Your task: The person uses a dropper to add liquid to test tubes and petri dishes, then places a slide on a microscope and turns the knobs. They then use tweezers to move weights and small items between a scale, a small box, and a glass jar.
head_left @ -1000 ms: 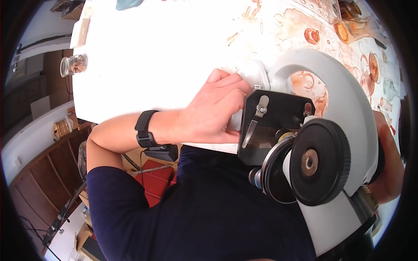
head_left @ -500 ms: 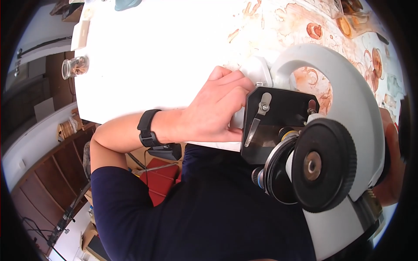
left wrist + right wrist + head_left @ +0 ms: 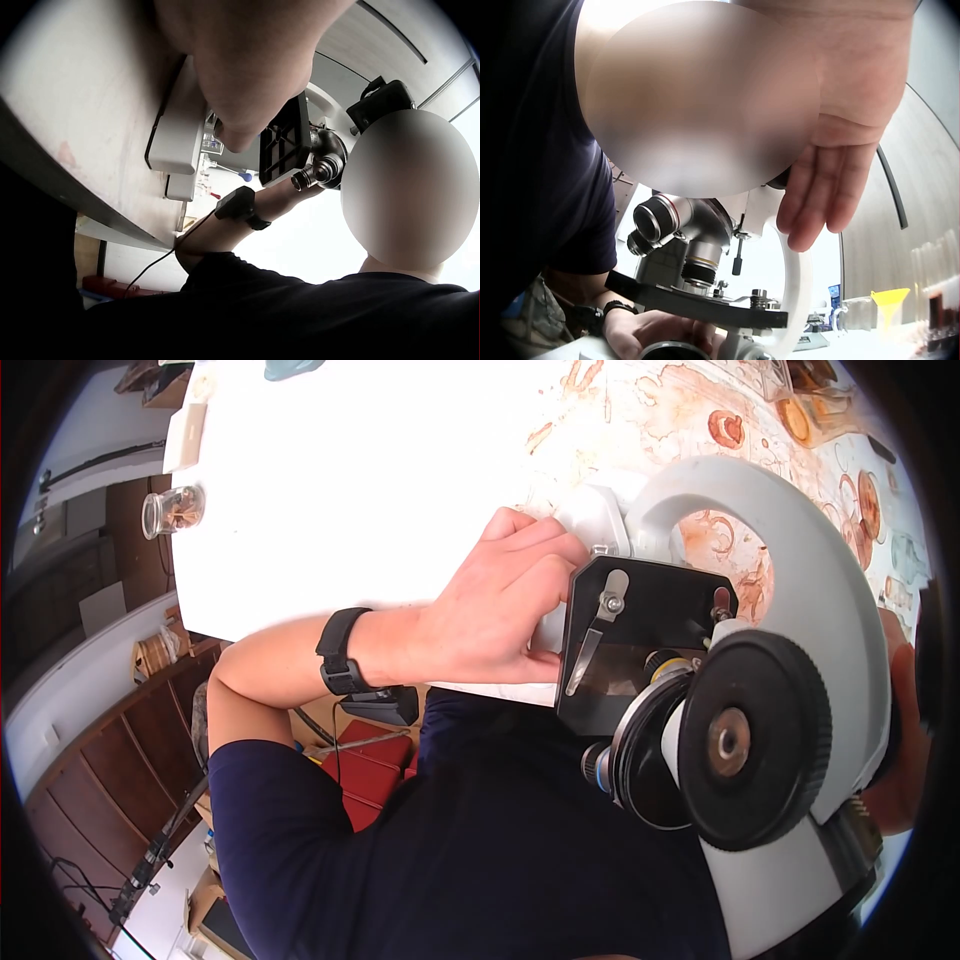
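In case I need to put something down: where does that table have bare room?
The widest free patch, glare allowing, is the white tabletop between the glass jar and the left hand. The right side is crowded: the microscope stands there, with glassware beyond it.

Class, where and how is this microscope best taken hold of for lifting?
Probably mid-curve on the thick grey arm, coming from its outer side, away from the black stage: its bow leaves an open gap for wrapping fingers. Avoid the black knob; its ridged rim suggests it turns.
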`<control>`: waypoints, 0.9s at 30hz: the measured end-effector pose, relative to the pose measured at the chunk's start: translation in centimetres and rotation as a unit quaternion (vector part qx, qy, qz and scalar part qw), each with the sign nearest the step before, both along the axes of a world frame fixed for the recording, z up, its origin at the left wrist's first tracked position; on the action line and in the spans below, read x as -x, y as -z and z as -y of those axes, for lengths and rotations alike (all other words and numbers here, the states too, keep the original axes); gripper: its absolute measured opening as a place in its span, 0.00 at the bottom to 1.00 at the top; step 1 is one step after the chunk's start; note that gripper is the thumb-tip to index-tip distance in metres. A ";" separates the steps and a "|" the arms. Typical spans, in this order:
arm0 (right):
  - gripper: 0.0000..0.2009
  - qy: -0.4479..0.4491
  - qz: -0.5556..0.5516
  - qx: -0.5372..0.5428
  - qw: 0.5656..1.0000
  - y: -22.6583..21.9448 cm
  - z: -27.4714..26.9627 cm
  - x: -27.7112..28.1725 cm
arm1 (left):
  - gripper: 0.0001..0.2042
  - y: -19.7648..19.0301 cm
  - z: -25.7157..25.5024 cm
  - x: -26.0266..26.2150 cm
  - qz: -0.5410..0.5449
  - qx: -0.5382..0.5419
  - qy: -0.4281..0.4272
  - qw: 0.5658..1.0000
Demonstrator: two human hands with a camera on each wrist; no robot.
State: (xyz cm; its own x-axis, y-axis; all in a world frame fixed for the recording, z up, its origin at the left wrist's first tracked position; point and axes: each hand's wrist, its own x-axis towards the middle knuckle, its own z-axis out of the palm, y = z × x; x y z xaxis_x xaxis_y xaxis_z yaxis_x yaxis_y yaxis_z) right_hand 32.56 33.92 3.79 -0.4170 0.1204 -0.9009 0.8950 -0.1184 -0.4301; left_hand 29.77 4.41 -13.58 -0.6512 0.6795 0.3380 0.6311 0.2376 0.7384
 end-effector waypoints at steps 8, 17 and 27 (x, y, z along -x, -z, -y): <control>0.28 0.003 -0.041 -0.007 0.999 -0.8 -0.5 0.6 | 0.26 0.1 -0.1 0.2 0.003 -0.021 0.012 1.000; 0.28 0.000 -0.061 -0.007 0.998 -0.8 -0.7 0.9 | 0.27 0.0 -0.1 0.2 0.004 -0.051 0.017 0.999; 0.28 -0.003 -0.046 0.006 0.999 0.3 -1.0 1.0 | 0.28 -0.1 0.0 0.0 -0.003 -0.001 0.003 1.000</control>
